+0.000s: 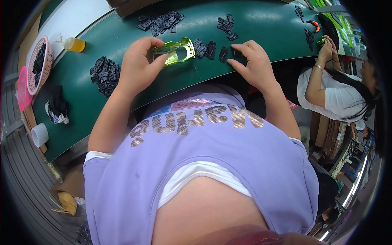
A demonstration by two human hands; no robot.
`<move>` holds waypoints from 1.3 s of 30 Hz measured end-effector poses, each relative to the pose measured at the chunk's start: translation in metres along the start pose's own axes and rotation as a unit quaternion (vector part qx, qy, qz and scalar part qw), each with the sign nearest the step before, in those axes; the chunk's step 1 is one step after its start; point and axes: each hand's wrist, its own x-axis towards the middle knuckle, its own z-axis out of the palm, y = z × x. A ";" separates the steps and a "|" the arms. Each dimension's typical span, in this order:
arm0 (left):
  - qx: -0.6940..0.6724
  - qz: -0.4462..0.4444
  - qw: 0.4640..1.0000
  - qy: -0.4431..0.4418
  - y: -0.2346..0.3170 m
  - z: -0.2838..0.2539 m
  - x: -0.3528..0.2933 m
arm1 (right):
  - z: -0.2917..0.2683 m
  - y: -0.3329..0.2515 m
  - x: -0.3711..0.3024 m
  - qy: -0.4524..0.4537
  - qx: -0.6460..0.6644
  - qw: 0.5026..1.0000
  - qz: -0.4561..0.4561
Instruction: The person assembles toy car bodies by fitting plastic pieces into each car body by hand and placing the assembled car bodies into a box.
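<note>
the left grip (139,61) held a shiny green toy car shell (173,56). the right grip (257,65) was spread wide, near a loose black plastic piece (223,53). the smooth shell could have slipped if the left grip went loose; a bump from the right grip could have knocked the piece off the desk (181,76). left of the left grip, a clear bottle (74,45) had yellow liquid (79,45), and farther left a pink basket (50,57) had black bits (39,63).

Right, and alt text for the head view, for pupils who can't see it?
A person's left hand holds a shiny green car-shaped shell over a green table; the right hand is beside small loose black parts. More lie in heaps.
</note>
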 end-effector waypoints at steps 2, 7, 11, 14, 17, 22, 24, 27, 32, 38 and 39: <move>0.001 -0.005 1.000 -0.002 0.001 0.000 0.000 | 0.004 0.002 -0.001 0.003 -0.005 1.000 -0.001; 0.037 -0.013 0.999 0.025 -0.001 -0.003 -0.004 | 0.008 0.012 0.002 0.018 -0.043 0.999 -0.015; 0.098 0.010 0.995 0.008 -0.006 -0.011 -0.007 | 0.004 0.007 0.002 0.003 0.011 0.998 0.066; 0.056 -0.033 0.998 0.004 -0.005 -0.007 -0.008 | 0.007 -0.001 0.007 0.052 0.017 0.997 0.050; 0.086 -0.007 0.996 0.000 -0.009 -0.007 -0.008 | 0.014 0.005 0.009 0.068 -0.052 0.996 -0.001; 0.106 0.010 0.994 -0.001 -0.006 -0.010 -0.010 | 0.017 0.007 0.009 0.076 -0.094 0.992 -0.025; 0.092 -0.017 0.996 -0.004 -0.004 -0.012 -0.011 | 0.020 0.010 0.010 0.079 -0.100 0.991 -0.034; 0.084 -0.019 0.996 -0.004 -0.006 -0.011 -0.011 | 0.020 0.019 0.014 0.111 -0.088 0.989 -0.038; 0.037 -0.014 0.999 -0.001 -0.005 -0.003 -0.007 | 0.013 -0.016 0.027 0.079 0.213 0.962 0.153; -0.042 -0.070 0.997 -0.008 -0.009 0.000 -0.005 | 0.032 -0.076 0.054 0.040 0.167 0.970 -0.174; -0.051 -0.076 0.996 -0.013 -0.009 0.000 -0.005 | 0.039 -0.080 0.056 0.035 0.146 0.971 -0.188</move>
